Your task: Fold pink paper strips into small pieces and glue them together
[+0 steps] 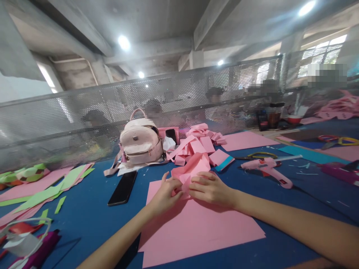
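My left hand [167, 191] and my right hand [212, 189] meet over a folded piece of pink paper [198, 163], whose flaps stand up behind my fingers. Curled fingers of the left grip its near left side, the index finger raised a little. From the other side, the fingers of the right press together on the same piece and partly hide it. Beneath both lie flat pink sheets [204, 228], stacked slightly askew on the blue table. Just behind is a pile of folded pink paper strips [193, 145].
A pink glue gun [270, 168] and scissors [260, 155] lie at the right. A black phone [122, 189] and a pale pink backpack [140, 144] are at the left, near green paper [49, 192]. A perforated metal screen [179, 93] runs behind; people sit beyond it.
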Motion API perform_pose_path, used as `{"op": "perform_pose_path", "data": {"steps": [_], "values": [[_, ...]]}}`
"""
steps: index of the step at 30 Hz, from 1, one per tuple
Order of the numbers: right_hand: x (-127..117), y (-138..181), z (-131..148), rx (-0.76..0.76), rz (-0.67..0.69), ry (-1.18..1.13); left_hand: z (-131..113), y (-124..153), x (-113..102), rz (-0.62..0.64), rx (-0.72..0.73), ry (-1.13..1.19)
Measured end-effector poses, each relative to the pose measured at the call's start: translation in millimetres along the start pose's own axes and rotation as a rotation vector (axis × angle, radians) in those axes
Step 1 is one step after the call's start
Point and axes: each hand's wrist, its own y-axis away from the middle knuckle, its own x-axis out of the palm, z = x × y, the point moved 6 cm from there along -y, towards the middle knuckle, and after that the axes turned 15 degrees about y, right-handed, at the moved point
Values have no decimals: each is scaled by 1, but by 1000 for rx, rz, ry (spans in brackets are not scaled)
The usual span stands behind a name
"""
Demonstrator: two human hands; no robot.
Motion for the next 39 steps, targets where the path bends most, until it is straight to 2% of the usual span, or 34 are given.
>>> {"op": "perform_pose_path", "data": {"steps": [8, 14, 16, 28, 34, 39], "values": [[-4, -5, 2, 3, 42, 35, 1, 0, 1, 16, -53, 28], [-12, -11, -2, 36, -88, 91, -5, -4, 3, 79, -60, -41], [-13, -13, -3, 38, -93, 102, -8, -6, 4, 89, -56, -52], [-12, -20, -7, 58, -8, 92, -15, -5, 6, 170, -25, -66], [-11, -22, -7, 60, 8, 56, -15, -3, 6, 173, 61, -109], [-2, -18, -6, 82, 78, 25, -16, -3, 8, 163, 89, -138]]}}
